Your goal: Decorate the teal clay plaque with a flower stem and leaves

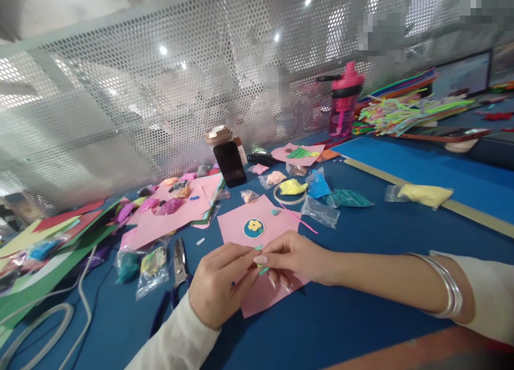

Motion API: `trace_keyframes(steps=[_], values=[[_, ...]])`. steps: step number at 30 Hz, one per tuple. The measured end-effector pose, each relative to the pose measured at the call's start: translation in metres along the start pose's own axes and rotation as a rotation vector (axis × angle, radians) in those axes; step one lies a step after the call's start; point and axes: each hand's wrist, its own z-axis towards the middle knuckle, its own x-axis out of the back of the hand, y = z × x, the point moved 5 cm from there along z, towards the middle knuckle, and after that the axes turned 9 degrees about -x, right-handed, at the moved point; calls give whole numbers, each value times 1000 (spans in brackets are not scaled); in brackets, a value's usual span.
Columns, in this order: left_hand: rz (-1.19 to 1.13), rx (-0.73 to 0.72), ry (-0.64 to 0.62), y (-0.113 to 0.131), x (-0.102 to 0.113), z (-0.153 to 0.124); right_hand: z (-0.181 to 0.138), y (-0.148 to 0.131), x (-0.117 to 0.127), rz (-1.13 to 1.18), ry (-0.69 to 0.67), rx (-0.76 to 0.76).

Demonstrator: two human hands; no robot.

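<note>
My left hand (223, 281) and my right hand (295, 255) meet over a pink sheet of paper (233, 223). The fingertips of both are pinched together around a small bit of green modelling clay (263, 271), mostly hidden by the fingers. Just beyond them on the sheet lies a round blue disc with a light rim (248, 233), bearing a yellow clay flower (254, 225) and a little green. A small teal lump of clay (275, 212) rests near the sheet's far edge. Blue-handled scissors (180, 263) lie left of my left hand, blades partly apart.
Bagged yellow clay (293, 187), teal clay (348, 198) and pale yellow clay (425, 195) lie beyond my hands. A phone (229, 164) leans on a lidded cup (219, 135). Coloured papers and a white cable (82, 295) are at left; a pink bottle (346, 99) stands behind.
</note>
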Motion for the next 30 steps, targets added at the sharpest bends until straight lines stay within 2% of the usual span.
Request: trace_keyframes(steps=[5,9,12,18,22,25,30], values=[[-65,28,42,-1,0,0,2,2,-2,41,-56,-29],[73,-57,41,5,6,-1,4,4,0,111,-30,-29],[121,-65,35,8,11,2,4,3,2,101,-17,-24],[155,-27,-62,7,7,4,5,4,1,64,-14,-58],[232,-97,-101,6,-1,1,1,1,0,-64,19,14],[247,-145,-114,8,-3,0,-3,-1,-3,-133,-7,51],[343,-134,-90,5,1,1,-7,-7,-7,-159,-61,108]])
